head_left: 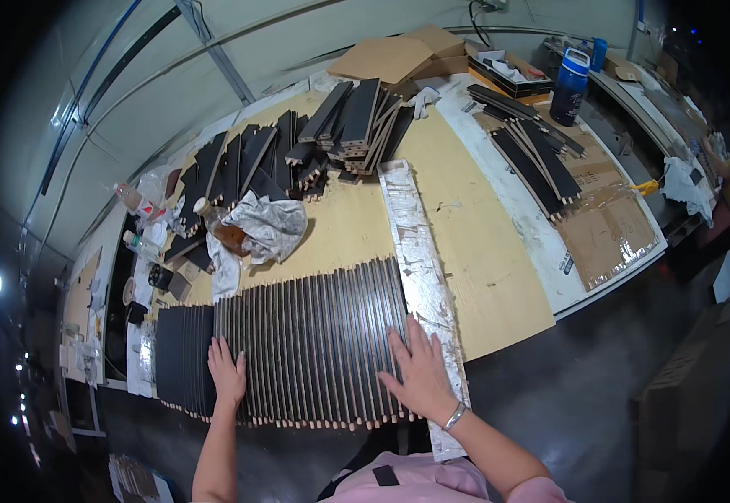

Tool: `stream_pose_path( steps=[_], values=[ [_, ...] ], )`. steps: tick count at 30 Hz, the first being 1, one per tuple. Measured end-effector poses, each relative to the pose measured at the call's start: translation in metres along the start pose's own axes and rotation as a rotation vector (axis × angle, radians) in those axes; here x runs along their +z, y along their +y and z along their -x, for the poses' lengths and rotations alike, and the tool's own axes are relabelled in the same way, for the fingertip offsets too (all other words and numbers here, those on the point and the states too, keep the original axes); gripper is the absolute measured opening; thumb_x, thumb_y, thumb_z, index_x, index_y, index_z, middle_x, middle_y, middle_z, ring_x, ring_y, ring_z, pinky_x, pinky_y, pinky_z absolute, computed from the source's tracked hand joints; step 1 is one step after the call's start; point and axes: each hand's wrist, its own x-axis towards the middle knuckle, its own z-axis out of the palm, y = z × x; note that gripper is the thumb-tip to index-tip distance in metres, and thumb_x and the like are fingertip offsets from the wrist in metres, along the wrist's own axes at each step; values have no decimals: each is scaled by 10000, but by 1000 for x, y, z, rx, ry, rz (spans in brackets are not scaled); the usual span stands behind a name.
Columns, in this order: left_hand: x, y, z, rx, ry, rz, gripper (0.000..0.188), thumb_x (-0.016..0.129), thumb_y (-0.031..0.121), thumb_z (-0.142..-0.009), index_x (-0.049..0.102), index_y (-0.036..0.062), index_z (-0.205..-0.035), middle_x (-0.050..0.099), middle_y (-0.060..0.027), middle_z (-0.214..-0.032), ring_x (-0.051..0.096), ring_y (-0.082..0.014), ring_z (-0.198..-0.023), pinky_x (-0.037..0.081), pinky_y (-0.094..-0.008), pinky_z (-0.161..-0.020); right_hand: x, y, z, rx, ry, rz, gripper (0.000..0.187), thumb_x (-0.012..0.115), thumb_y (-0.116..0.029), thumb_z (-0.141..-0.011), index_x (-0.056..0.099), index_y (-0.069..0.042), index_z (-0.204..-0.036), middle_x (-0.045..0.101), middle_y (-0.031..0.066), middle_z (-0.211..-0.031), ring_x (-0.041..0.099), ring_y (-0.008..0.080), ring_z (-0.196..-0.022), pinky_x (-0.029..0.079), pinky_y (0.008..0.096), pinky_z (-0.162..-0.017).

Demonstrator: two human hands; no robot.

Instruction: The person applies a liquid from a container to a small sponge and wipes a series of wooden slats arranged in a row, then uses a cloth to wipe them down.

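A long row of dark slats [315,344] stands packed side by side across the near part of the table, with pale wooden dowel pegs along the near and far ends. My left hand [227,373] rests on the row toward its left part, fingers stretched out, beside some slats packed more tightly. At the right end of the row lies my right hand [419,377], fingers spread, partly over the silvery wrapped bar [422,251] that borders the slats. A metal bracelet [455,416] is on my right wrist. Neither hand holds anything.
Loose dark slats [357,121] are heaped at the back, and another stack [533,159] lies on cardboard [608,243] at right. A grey-white cloth [269,222] covers part of a bottle of brown liquid [224,230]. A blue drink bottle [569,88] stands at the far right.
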Motion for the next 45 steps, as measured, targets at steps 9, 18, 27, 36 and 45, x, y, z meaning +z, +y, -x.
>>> stream_pose_path(
  steps=[9, 18, 27, 36, 45],
  values=[
    [-20, 39, -10, -267, -11, 172, 1077, 901, 468, -1062, 379, -33, -1860, 565, -303, -1752, 515, -534, -1568, 417, -591, -1362, -25, 39, 77, 370, 44, -37, 1030, 874, -334, -1015, 390, -70, -1884, 345, 364, -1877, 412, 555, -1690, 383, 662, -1374],
    [-18, 33, -15, -326, -46, 141, 1071, 813, 628, -1098, 427, -40, -1840, 607, -293, -1732, 591, -514, -1562, 487, -589, -1318, -18, 44, 34, 242, 77, 156, 1006, 882, -438, -1003, 466, -133, -1867, 409, 341, -1829, 470, 517, -1629, 445, 611, -1289],
    [-27, 44, -9, -381, -81, 175, 1118, 777, 683, -1099, 354, 6, -1882, 560, -253, -1792, 587, -482, -1597, 511, -628, -1288, -30, 48, 21, 291, 107, 147, 963, 905, -421, -931, 560, -295, -1821, 495, 264, -1731, 546, 464, -1500, 521, 598, -1174],
    [-24, 54, -8, -359, -72, 81, 1025, 692, 645, -1170, 347, -5, -1883, 546, -252, -1790, 586, -474, -1589, 541, -608, -1264, -19, 53, 21, 284, 50, 278, 881, 853, -587, -1055, 527, -375, -1845, 567, 231, -1563, 614, 442, -1278, 593, 571, -1045],
    [-23, 50, -3, -358, -44, 86, 1017, 707, 614, -1170, 355, -38, -1867, 527, -262, -1818, 580, -490, -1589, 536, -593, -1279, -55, 80, 22, 339, -5, 244, 808, 871, -528, -1053, 589, -407, -1800, 580, 224, -1556, 609, 449, -1314, 619, 563, -1053]
  ],
)
